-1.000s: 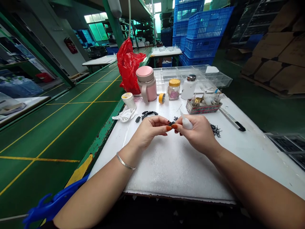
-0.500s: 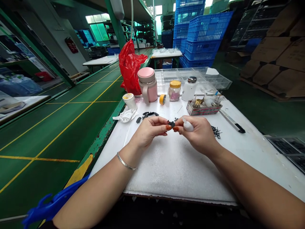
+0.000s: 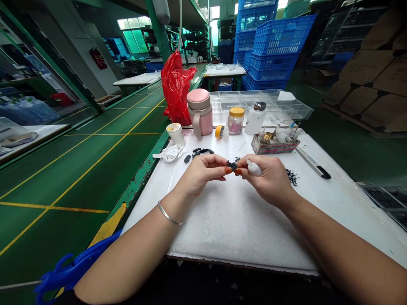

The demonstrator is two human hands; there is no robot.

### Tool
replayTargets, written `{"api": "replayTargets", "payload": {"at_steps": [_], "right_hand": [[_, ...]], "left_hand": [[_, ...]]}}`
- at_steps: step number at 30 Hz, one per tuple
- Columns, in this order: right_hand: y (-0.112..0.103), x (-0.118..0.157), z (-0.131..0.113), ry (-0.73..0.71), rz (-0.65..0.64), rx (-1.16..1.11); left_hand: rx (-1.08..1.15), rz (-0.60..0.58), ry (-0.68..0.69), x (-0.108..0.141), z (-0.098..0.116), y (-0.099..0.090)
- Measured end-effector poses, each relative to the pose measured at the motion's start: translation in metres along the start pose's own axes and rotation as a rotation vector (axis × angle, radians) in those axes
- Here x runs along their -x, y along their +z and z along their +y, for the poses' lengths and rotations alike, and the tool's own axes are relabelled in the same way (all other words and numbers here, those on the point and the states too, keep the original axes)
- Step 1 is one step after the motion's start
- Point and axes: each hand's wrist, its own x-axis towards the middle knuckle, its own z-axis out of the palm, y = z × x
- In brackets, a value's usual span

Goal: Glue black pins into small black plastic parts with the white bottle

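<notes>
Between my two hands, above the white foam-covered table [image 3: 219,228], is a small black plastic part [image 3: 233,165]. My left hand [image 3: 203,173] pinches it from the left with thumb and fingertips. My right hand [image 3: 269,178] closes on its right side with thumb and forefinger, and also keeps a small white squeeze bottle [image 3: 254,168] tucked in its grip. Behind the left hand lie more black plastic pieces [image 3: 203,151]. Just past the fingertips are tiny black bits [image 3: 237,159], partly hidden. Thin black sticks [image 3: 291,178] lie in a pile beyond the right hand.
A utility knife [image 3: 313,163] and a small box of bottles [image 3: 278,147] are at the right. Farther back stand a pink mug [image 3: 203,116], yellow tape [image 3: 219,132], a yellow-lidded jar [image 3: 236,121] and a white bottle [image 3: 254,120]. A green conveyor [image 3: 95,169] runs along the left.
The whole view has shifted slightly, so everything sits a little farther right. The black part appears slightly turned between my fingertips; both hands keep their hold.
</notes>
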Motion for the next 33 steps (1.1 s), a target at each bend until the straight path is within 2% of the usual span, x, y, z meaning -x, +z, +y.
{"api": "replayTargets", "payload": {"at_steps": [33], "right_hand": [[0.0006, -0.0018, -0.0012, 0.039, 0.006, 0.006]], "left_hand": [[-0.107, 0.021, 0.059, 0.0010, -0.0011, -0.0009]]}}
